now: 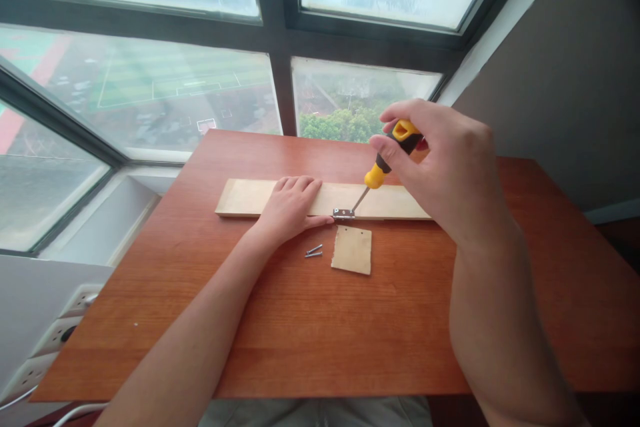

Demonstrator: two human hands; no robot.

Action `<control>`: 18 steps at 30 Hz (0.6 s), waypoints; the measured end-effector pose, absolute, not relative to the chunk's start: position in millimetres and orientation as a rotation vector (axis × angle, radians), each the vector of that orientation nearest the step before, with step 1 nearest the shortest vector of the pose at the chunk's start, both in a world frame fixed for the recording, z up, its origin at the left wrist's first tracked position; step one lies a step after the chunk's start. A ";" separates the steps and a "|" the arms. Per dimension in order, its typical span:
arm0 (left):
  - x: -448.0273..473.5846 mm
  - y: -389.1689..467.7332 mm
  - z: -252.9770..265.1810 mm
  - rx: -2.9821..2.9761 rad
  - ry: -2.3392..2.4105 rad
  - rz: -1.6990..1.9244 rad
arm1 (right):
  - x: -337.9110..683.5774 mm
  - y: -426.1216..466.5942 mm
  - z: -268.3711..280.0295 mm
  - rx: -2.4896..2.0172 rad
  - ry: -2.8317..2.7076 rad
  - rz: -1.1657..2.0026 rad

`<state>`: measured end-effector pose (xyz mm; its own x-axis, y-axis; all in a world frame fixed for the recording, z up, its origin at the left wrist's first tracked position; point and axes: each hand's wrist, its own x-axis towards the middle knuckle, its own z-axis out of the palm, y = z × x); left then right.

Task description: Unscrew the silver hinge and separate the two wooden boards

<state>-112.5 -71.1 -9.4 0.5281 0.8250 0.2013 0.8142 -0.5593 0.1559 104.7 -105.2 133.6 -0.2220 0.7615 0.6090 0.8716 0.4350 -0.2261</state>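
A long pale wooden board (250, 195) lies across the table. My left hand (293, 205) rests on top of it, fingers stretched out flat and the thumb reaching to a small metal hinge (343, 214) at the board's front edge. My right hand (445, 160) is closed around the yellow and black handle of a screwdriver (375, 175). The screwdriver tilts down to the left, its tip at the right end of the hinge. Whether it sits in a screw head is too small to tell. Several loose screws (314, 251) lie in front of my left thumb.
A small square wooden piece (352, 251) with two holes lies just in front of the hinge. The reddish-brown table (300, 333) extends toward me and to both sides. Windows (190, 80) stand behind it; power sockets (50, 337) and cables are at the lower left.
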 end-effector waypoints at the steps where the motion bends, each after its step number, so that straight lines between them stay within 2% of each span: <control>1: -112.5 -71.1 -9.4 2.710 1.454 0.390 | 105.1 -105.0 133.6 -1.376 -2.024 -0.215; 9: -112.9 -70.4 -10.9 2.699 1.450 0.391 | 106.3 -116.2 142.9 -1.279 -2.101 -0.021; 18: -113.1 -70.2 -11.4 2.711 1.452 0.395 | 101.2 -110.4 134.7 -1.519 -2.020 -0.246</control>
<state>-113.1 -70.2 -11.4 0.5291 0.8238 0.2033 0.8133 -0.5607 0.1554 101.2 -110.4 134.7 -0.1711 0.8132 0.5562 0.9230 0.3299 -0.1983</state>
